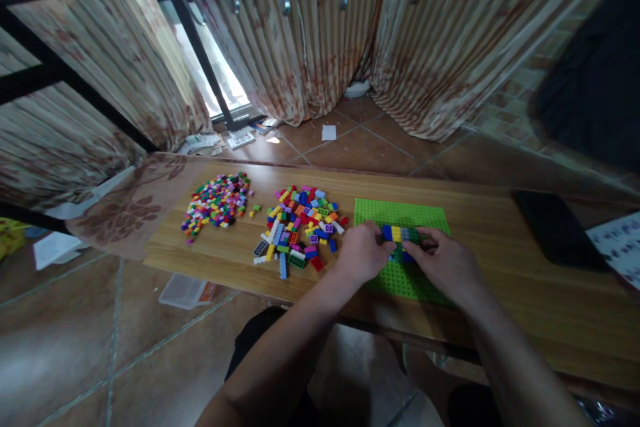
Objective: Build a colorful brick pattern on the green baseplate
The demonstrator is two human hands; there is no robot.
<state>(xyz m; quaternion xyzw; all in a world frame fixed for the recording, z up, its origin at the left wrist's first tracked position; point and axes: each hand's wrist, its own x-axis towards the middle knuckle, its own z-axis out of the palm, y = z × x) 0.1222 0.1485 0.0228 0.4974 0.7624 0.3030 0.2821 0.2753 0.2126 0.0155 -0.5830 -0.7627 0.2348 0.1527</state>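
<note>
A bright green baseplate (400, 213) lies on the wooden table (500, 280). On it stands a short row of joined bricks (399, 234), blue, yellow and green. My left hand (363, 253) pinches the row's left end with curled fingers. My right hand (445, 261) grips the right end, fingers closed round it. Both hands rest over the plate's middle. To the left lies a heap of larger mixed bricks (300, 227), and farther left a heap of tiny coloured pieces (217, 203).
A black phone (555, 230) lies on the table at right, next to a printed sheet (617, 243). A patterned cloth (130, 210) covers the table's left end. Curtains hang behind; papers and a plastic lid (183, 290) lie on the tiled floor.
</note>
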